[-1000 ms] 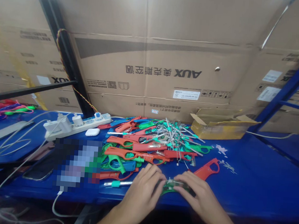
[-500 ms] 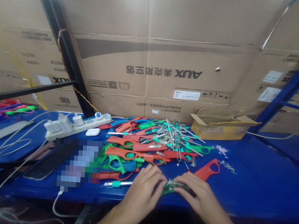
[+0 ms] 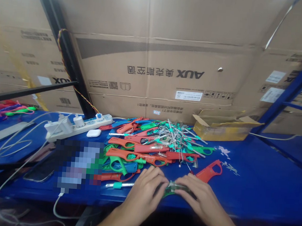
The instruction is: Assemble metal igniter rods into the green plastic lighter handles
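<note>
Between my two hands, near the front edge of the blue table, is a green lighter part (image 3: 171, 187) with a clear piece on it. My left hand (image 3: 148, 189) pinches its left end, and my right hand (image 3: 199, 193) grips the right end; the fingers hide much of it. Just beyond my right hand lies a red handle shell (image 3: 209, 170). Behind my hands spreads a pile of red, green and blue shells (image 3: 137, 155). Metal tubes with teal collars and wires (image 3: 174, 135) lie heaped at its back. One such tube (image 3: 119, 185) rests left of my left hand.
An open cardboard box (image 3: 220, 129) stands at the back right, near small white bits (image 3: 223, 151). To the left are a power strip (image 3: 82, 125), a white earphone case (image 3: 93, 133), a phone (image 3: 42, 167) and cables. Large cartons (image 3: 160, 23) form the back wall.
</note>
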Demonstrator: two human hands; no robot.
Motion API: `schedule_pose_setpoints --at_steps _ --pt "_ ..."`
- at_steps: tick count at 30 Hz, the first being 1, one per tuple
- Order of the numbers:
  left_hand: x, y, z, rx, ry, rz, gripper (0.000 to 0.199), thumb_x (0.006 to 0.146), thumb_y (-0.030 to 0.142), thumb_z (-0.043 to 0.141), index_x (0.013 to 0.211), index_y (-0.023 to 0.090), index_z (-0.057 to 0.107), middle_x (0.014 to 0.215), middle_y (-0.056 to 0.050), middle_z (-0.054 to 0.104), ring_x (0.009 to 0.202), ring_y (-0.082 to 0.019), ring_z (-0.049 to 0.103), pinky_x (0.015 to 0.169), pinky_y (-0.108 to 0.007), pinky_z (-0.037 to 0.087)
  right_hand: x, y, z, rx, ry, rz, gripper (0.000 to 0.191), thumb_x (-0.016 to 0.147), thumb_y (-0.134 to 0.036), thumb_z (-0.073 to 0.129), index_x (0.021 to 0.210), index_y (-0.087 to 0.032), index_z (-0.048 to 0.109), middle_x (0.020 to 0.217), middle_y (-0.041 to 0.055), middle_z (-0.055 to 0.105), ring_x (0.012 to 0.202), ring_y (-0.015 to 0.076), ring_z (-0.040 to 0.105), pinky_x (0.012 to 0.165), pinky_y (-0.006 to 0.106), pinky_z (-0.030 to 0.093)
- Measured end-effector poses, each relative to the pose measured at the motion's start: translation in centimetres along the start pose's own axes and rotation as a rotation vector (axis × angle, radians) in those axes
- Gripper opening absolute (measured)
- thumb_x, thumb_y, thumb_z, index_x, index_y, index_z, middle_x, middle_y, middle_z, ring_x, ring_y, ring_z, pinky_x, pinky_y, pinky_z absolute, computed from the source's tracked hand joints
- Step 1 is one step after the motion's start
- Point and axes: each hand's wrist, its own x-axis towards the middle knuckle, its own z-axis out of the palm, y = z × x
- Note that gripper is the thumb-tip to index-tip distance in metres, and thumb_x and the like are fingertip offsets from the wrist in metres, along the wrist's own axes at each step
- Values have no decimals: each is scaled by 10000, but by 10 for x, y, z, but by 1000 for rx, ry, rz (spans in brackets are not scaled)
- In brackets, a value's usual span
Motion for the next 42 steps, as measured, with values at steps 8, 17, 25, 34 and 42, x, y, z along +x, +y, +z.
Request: schedule_pose_setpoints --at_steps 8,17,25,34,42 --pt "-1 1 -1 14 -8 28 131 1043 145 534 1008 206 645 980 -25 637 933 -207 568 819 -347 424 3 -3 -1 -1 -28 -7 136 1062 -351 531 1146 -301 626 1071 -15 733 950 187 667 984 363 483" --pt "0 6 -4 119 -2 69 137 1056 165 513 1101 215 632 1051 -44 644 968 -231 574 827 -379 461 2 -8 -1 51 -29 35 121 1076 -344 500 1114 -279 594 1053 9 672 953 174 647 838 290 512" --pt "-15 -1 -42 267 -99 114 284 1046 319 581 1311 217 573 1294 -84 611 1194 -279 576 1003 -465 511 2 -8 -3 18 2 14 157 1071 -322 511 1195 -279 598 1130 31 672 1011 180 666 871 298 537" --pt "-19 -4 -36 305 -132 83 385 981 443 667 1263 200 572 1265 -89 633 1167 -306 591 982 -501 507 4 -12 -6 -31 6 -13 160 1073 -314 503 1183 -282 615 1117 37 665 1021 196 649 871 328 542" --pt "-18 -6 -32 288 -127 73 318 935 400 743 1127 198 591 1147 -56 655 1056 -271 602 924 -438 510 4 -10 -6 -16 8 -18 155 1078 -284 494 1185 -280 606 1146 45 641 1074 203 601 939 350 508"
